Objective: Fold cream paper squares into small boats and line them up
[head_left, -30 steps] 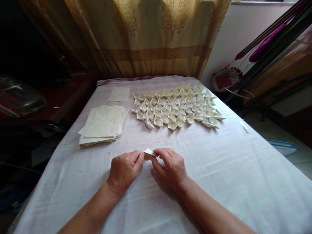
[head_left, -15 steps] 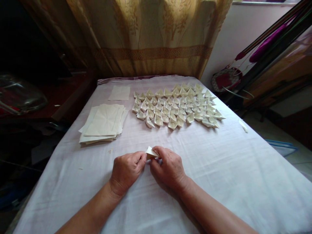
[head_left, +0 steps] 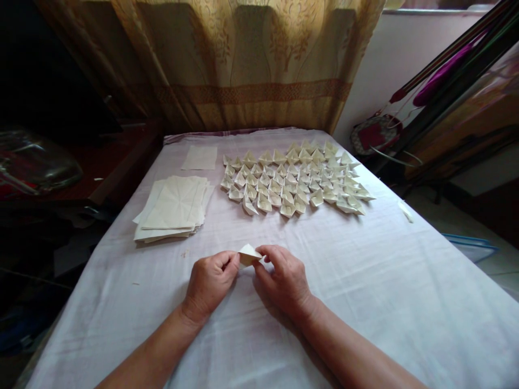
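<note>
A small folded paper boat is held between my two hands just above the cloth. My left hand is closed, pinching its left end between thumb and bent fingers. At the right end, my right hand grips the paper with thumb and fingertips. Beyond my hands, several rows of finished-looking paper boats stand close together on the table. To the left lies a stack of creased paper sheets, with a single square sheet behind it.
A white cloth covers the table. Behind it hangs a gold patterned curtain. A paper scrap lies near the right edge. A dark red cabinet stands at left, and a small bag hangs at right.
The right fingers have loosened and shifted slightly along the paper boat, so more of its side shows. The left hand keeps its pinch. The view has tilted a little.
</note>
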Tool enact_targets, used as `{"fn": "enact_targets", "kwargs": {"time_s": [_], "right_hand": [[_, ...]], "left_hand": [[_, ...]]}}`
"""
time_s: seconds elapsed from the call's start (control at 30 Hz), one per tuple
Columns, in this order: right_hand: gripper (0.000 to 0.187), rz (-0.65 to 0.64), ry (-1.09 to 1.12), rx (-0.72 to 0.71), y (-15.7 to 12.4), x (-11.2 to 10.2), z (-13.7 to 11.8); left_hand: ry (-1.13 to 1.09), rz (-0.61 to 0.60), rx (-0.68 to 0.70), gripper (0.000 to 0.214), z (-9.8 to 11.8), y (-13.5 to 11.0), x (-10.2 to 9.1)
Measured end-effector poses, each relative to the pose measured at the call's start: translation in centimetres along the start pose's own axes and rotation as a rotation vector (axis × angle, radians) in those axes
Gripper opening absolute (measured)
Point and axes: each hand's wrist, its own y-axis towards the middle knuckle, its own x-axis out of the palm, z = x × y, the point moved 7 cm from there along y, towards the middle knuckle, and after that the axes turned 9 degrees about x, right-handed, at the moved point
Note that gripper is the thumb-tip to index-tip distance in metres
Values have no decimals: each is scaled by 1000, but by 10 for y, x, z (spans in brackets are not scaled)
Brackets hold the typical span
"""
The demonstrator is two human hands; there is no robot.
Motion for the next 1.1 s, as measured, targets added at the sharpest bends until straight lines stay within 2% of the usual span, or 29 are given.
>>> {"fn": "enact_targets", "kwargs": {"time_s": [0.17, 0.37, 0.6, 0.7, 0.8, 0.93, 1.03, 1.1], "right_hand": [[25, 35, 33, -154, 0, -4, -8], [26, 17, -73, -259, -2, -1, -17], [26, -26, -96, -282, -2, 0, -20], [23, -25, -90, -279, -3, 2, -19], [22, -32, -85, -260, -3, 4, -16], [27, -29, 61, -157, 0, 2, -7], [28, -42, 216, 100, 5, 2, 16], [27, -108, 330, 303, 5, 7, 32]], "left_hand": [[-281, -64, -219, 43, -11, 1, 9], [-479, -101, -377, 46, -17, -2, 16], [-711, -166, -421, 52, -11, -4, 22], [-830, -167, -429, 60, -8, -6, 26], [-863, -163, -436, 60, -8, -8, 29], [-817, -164, -441, 56, -12, -7, 28], [-751, -180, -424, 52, -14, -5, 26], [-734, -205, -413, 49, -14, -4, 25]]}}
